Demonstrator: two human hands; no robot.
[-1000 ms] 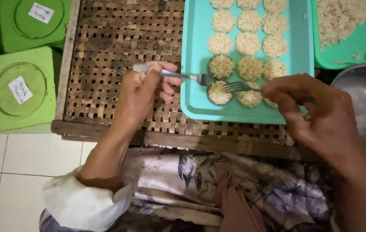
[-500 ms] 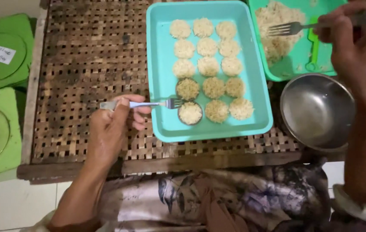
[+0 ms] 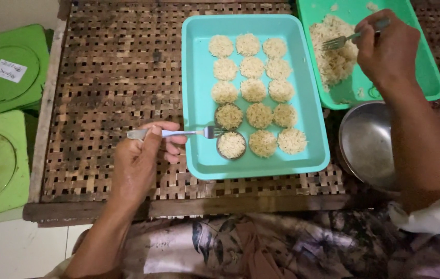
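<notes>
The right hand (image 3: 387,49) has been carried from the teal tray (image 3: 194,93) to the noodle heap (image 3: 333,49), closed on its fork (image 3: 344,39); the left hand (image 3: 140,160) stays gripping a fork (image 3: 189,133) at the ring mould (image 3: 231,145)

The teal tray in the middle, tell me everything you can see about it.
The teal tray is a rectangular, plastic-looking dish with rounded corners and a raised rim, lying flat on the woven mat. It holds fifteen round noodle patties in three columns; the front-left one sits in a ring mould. The left hand reaches a fork over its left rim.
</notes>
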